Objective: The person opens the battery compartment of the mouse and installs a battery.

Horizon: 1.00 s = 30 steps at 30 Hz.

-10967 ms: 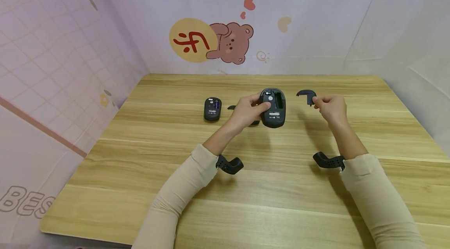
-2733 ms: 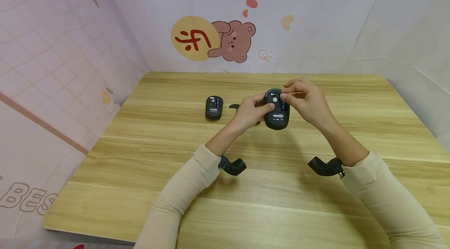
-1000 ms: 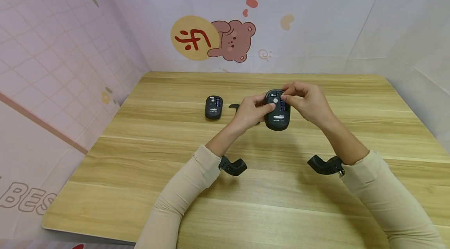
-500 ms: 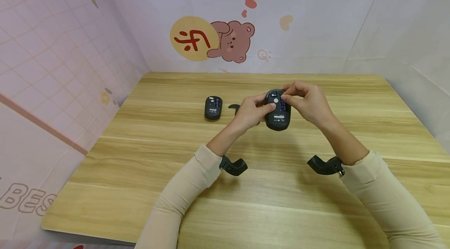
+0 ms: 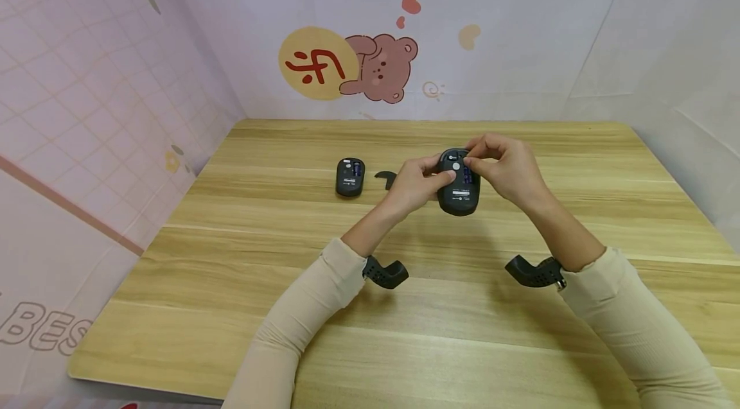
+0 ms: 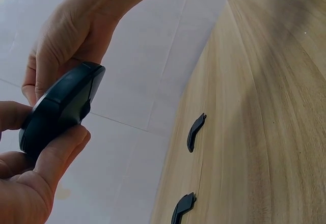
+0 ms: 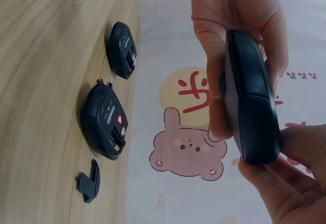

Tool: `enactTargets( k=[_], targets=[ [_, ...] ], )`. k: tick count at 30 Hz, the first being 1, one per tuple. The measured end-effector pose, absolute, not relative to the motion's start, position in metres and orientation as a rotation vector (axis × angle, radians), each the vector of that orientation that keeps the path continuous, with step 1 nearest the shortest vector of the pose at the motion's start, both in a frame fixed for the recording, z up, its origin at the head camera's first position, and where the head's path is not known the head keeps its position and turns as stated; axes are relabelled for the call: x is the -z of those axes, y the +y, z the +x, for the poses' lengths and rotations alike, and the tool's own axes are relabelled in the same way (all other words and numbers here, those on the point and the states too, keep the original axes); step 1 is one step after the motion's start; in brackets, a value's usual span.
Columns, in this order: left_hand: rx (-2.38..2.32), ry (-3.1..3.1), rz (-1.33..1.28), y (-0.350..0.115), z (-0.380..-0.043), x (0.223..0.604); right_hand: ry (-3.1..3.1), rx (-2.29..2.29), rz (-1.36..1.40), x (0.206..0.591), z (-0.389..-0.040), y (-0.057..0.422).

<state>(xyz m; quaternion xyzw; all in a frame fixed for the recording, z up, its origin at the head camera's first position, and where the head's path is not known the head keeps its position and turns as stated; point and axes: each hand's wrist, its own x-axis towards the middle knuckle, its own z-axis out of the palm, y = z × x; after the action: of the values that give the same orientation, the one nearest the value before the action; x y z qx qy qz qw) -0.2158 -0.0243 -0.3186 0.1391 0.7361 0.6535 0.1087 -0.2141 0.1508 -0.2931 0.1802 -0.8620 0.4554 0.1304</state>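
My left hand [image 5: 417,185] grips a black computer mouse [image 5: 458,200] above the table, thumb on its underside, which faces me. Blue batteries [image 5: 467,174] show in its uncovered compartment. My right hand [image 5: 509,168] pinches the upper right edge, its thumb at the compartment's top end and its other fingers behind. Seen edge-on in the right wrist view, the mouse [image 7: 254,102] sits between both hands. On the table, another upturned mouse [image 5: 349,178] lies to the left. A curved battery cover [image 5: 386,179] is partly hidden by my left hand.
Two upturned mice, a farther one [image 7: 122,50] and a nearer one [image 7: 105,122] with a red light, lie on the table [image 7: 46,81]. A loose cover [image 7: 89,182] lies beside them. Two covers, one upper [image 6: 196,132] and one lower [image 6: 183,207], show in the left wrist view.
Earlier the held mouse's compartment was empty and my right hand held a cover. Now batteries are inside and that hand is at the mouse. Over the last second the mouse shifted slightly right.
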Motion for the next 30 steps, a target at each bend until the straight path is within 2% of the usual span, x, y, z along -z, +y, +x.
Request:
enactTargets(
  k=[11, 18, 30],
  targets=[
    [-1.910, 2.136, 0.397, -0.022, -0.216, 0.326, -2.530, -1.333, 0.522, 0.298, -0.215, 0.153],
    [-1.922, 2.131, 0.403, -0.017, -0.219, 0.326, -2.589, -1.291, 0.390, 0.295, -0.213, 0.158],
    [-1.937, 2.136, 0.417, 0.003, -0.240, 0.329, -2.432, -1.238, 0.312, 0.281, -0.207, 0.165]
  ],
)
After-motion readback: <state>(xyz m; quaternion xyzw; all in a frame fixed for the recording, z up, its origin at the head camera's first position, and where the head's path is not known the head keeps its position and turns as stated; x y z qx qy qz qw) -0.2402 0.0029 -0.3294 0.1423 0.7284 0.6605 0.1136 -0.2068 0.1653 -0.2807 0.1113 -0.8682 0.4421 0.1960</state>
